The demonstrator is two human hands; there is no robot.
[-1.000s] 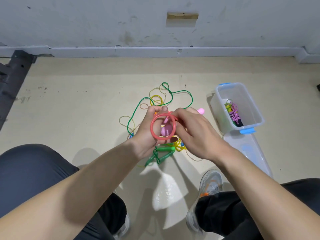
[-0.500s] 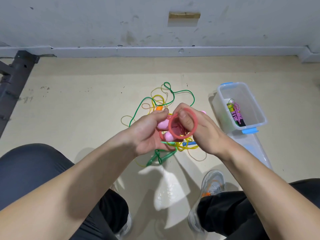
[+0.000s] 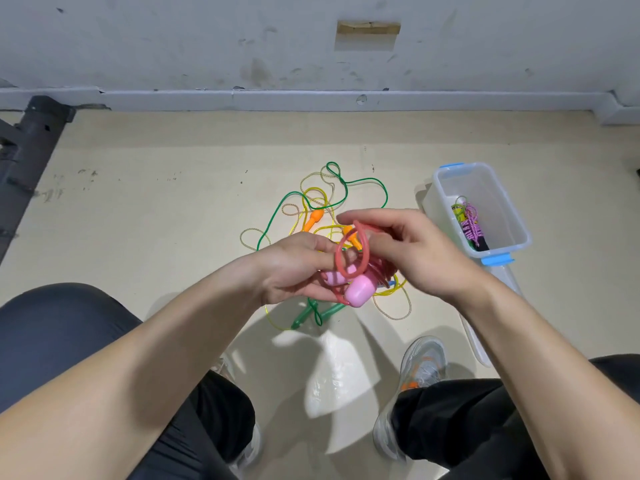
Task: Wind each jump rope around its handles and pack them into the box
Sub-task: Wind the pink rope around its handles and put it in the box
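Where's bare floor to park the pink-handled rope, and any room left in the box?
Widest bare floor lies left, between the dark frame and the rope tangle; another strip runs between tangle and baseboard. The far half of the box is free; a wound rope fills its near end. Crowded: under the left hand and right hand holding the pink-handled rope.

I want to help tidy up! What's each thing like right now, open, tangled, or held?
Box: open, one wound rope inside.
Lid: off, lying beside the box.
Pink-handled rope: partly wound; left hand grips the handles, right hand pinches its red loop.
Green rope: loose, tangled.
Yellow rope: loose, tangled.
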